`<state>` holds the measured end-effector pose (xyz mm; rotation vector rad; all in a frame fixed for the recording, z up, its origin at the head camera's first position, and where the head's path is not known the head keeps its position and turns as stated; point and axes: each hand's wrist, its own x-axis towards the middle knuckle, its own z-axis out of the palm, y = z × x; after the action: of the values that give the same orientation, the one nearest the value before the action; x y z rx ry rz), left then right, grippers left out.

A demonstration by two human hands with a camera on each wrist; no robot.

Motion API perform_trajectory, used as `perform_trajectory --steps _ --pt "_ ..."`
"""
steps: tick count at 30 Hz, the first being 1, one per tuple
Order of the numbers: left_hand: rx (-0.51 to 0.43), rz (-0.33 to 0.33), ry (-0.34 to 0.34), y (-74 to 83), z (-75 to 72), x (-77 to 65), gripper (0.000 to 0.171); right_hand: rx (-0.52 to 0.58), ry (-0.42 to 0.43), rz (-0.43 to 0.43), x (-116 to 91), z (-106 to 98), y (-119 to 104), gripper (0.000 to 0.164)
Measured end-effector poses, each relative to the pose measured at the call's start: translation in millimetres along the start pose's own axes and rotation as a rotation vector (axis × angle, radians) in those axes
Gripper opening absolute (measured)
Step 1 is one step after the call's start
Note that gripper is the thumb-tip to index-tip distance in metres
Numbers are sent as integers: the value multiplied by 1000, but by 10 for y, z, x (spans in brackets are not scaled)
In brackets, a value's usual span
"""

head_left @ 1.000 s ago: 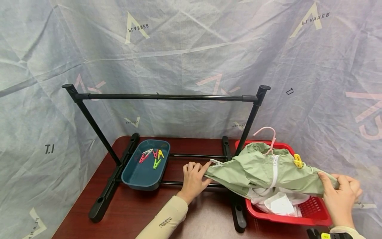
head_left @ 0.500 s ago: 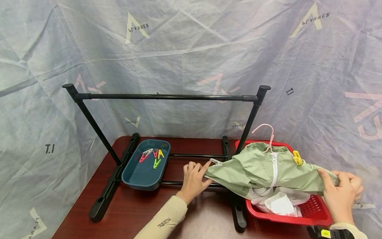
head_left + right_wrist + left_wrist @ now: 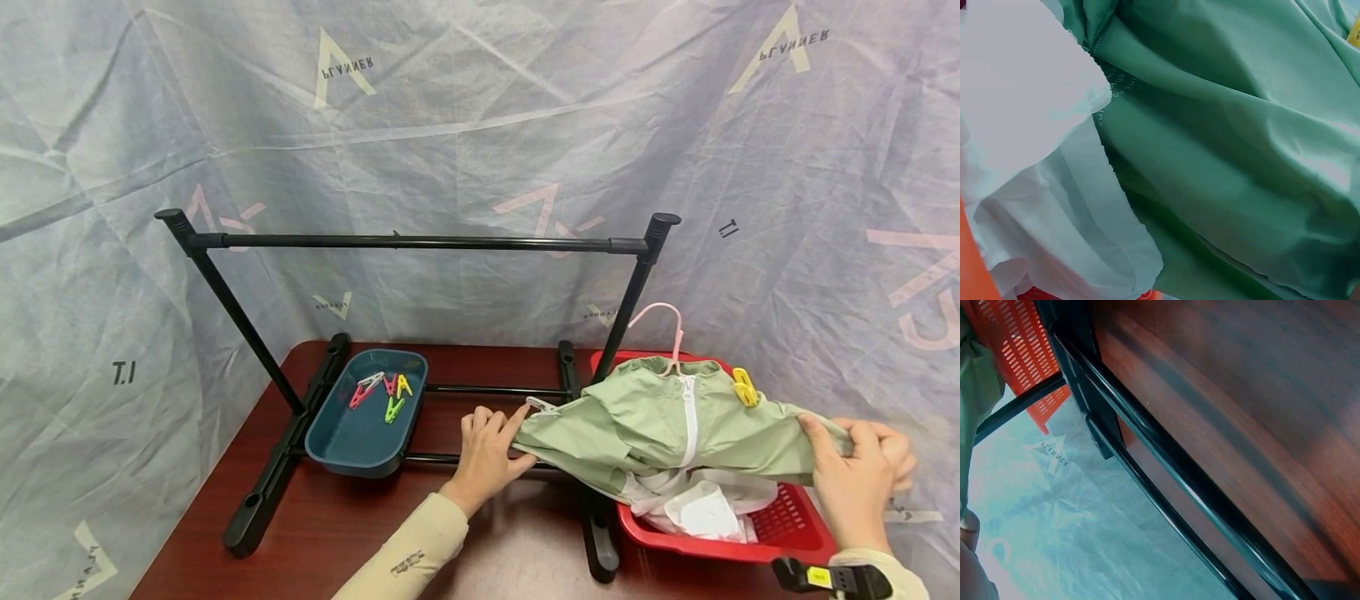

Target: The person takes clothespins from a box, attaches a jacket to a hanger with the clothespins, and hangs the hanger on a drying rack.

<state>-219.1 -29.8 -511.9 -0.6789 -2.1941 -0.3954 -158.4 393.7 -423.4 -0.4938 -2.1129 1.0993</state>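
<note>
A light green zip jacket (image 3: 720,433) on a pink hanger (image 3: 678,337) is stretched sideways over a red basket (image 3: 795,546) in the head view. My left hand (image 3: 486,454) pinches its left end between thumb and fingers, close beside a white clothespin (image 3: 542,406). At the other end, my right hand (image 3: 858,479) grips the sleeve, thumb on top. A yellow clothespin (image 3: 744,387) is clipped on the right shoulder. In the right wrist view green folds of the jacket (image 3: 1222,137) fill most of the frame, with white cloth (image 3: 1072,206) at left.
A black rack (image 3: 420,243) stands on the dark red table (image 3: 360,533), its right foot beside the basket. A blue tray (image 3: 352,446) with several coloured clothespins sits inside its left foot. White clothes (image 3: 705,508) lie in the basket. A printed grey sheet (image 3: 450,100) hangs behind.
The hanger's hook has risen and shifted left toward the rack's post. The yellow clothespin and right shoulder have lifted slightly. Both hands keep their grip almost in place.
</note>
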Motion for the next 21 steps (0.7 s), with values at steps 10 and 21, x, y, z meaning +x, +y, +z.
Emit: perform_trajectory --steps 10,21 --pt "-7 -5 19 38 -56 -26 79 -13 -33 30 58 -15 -77 24" --pt "-18 -18 51 65 -97 -52 80 -25 -42 1 99 2 -119 40"
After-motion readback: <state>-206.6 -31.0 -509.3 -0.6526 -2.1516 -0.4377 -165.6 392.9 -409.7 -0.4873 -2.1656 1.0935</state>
